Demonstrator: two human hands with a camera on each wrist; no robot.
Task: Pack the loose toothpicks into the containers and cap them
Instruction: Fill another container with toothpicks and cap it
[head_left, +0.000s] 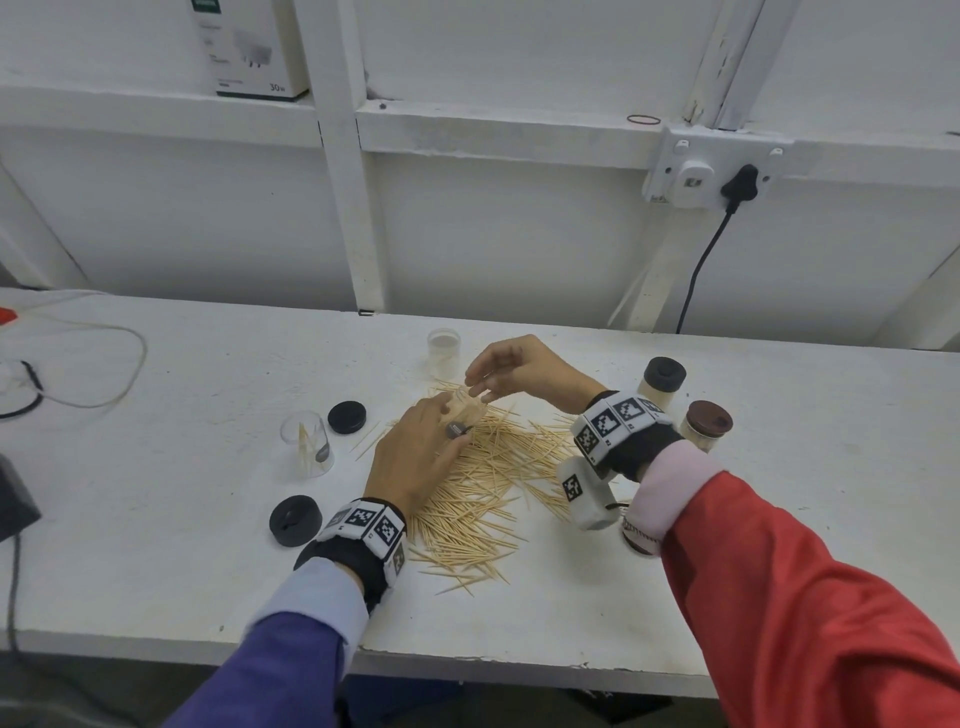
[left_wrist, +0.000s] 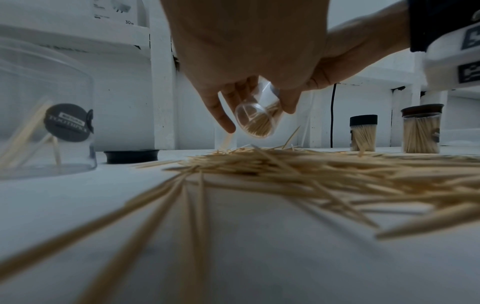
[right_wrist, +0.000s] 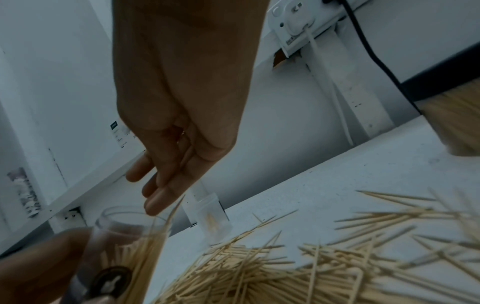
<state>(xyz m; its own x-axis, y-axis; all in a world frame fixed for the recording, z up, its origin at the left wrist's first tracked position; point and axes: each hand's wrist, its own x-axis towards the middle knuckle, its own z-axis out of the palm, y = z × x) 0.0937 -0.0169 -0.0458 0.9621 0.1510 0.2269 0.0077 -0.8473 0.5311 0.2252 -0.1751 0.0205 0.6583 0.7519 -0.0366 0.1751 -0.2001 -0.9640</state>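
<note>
The left hand (head_left: 415, 452) holds a clear container (left_wrist: 257, 118) tilted over the middle of the toothpick pile (head_left: 488, 478), its fingers curled round the wall; the left wrist view shows the container part filled, its base lifted off the worktop (head_left: 182, 545). The right hand (head_left: 511, 366) hovers just above the open mouth with fingers relaxed and pointing down. Whether a few sticks are pinched at its fingertips cannot be told, though 1 or 2 lean at the rim in the right wrist view.

Several risks seem likely from here. The container is slanted, so sticks already inside could slide back out if the tilt grows. Toothpicks fed in crosswise could jam across the mouth and block later ones, or stop a cap from seating. The left grip is on smooth plastic, so a squeeze or slip could drop it into the pile.

Around the pile, an open container with a few sticks (head_left: 307, 441) stands to the left beside 2 loose black caps (head_left: 347, 417) (head_left: 295, 519), and another open container (head_left: 444, 352) stands behind. A sweeping wrist or sleeve could topple these light things. 2 capped, full containers (head_left: 662, 382) (head_left: 706, 425) stand at the right, close to the right wrist camera (head_left: 587, 488), which could knock them.
</note>
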